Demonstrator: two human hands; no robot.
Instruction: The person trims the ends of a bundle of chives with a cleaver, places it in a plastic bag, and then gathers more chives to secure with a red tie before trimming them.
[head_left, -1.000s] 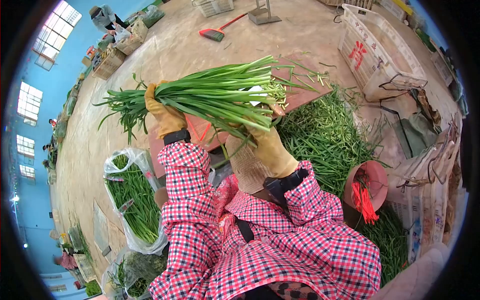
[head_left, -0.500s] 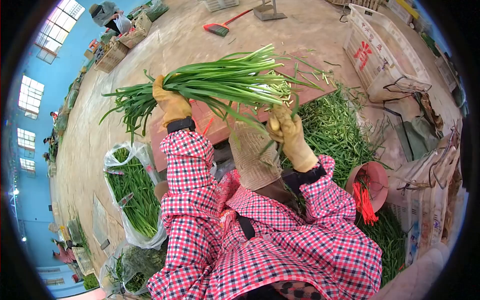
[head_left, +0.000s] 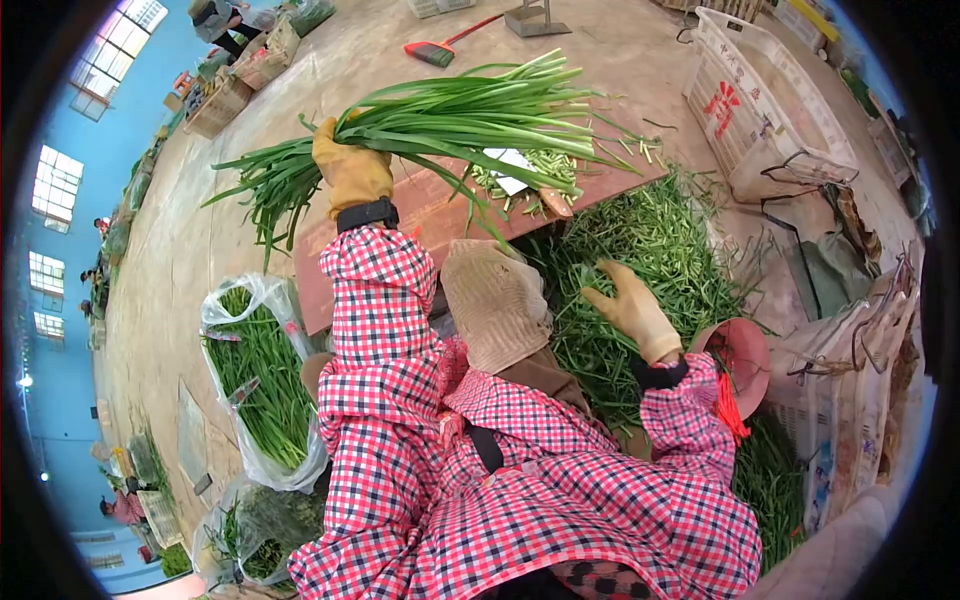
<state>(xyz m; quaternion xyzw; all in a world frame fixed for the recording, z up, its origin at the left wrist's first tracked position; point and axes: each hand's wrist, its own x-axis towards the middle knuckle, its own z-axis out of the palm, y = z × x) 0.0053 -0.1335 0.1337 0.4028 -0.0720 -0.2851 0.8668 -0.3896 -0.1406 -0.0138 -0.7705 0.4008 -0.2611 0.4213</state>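
My left hand (head_left: 352, 172), in a tan glove, is wrapped round a bunch of garlic chives (head_left: 470, 112). The bunch lies level above a reddish board (head_left: 425, 205), its pale cut ends to the right. On the board rests a knife (head_left: 509, 172) with a wooden handle (head_left: 556, 204), among short cut stem pieces (head_left: 548, 165). My gloved right hand (head_left: 638, 312) is off to the right with thumb and fingers apart, holding nothing. Beneath it spreads a heap of green trimmings (head_left: 655, 245).
A plastic bag of chives (head_left: 262, 385) stands at my left. At my right are a pink bucket (head_left: 748, 365) with red ties (head_left: 730, 410) and a white crate (head_left: 745, 150). Farther off lie a broom (head_left: 432, 52) and dustpan (head_left: 535, 20). A person (head_left: 212, 20) stands at the back.
My right hand has left the cut ends of the bunch, moved down and right over the trimmings, and opened. The bunch in my left hand has risen slightly, exposing the knife.
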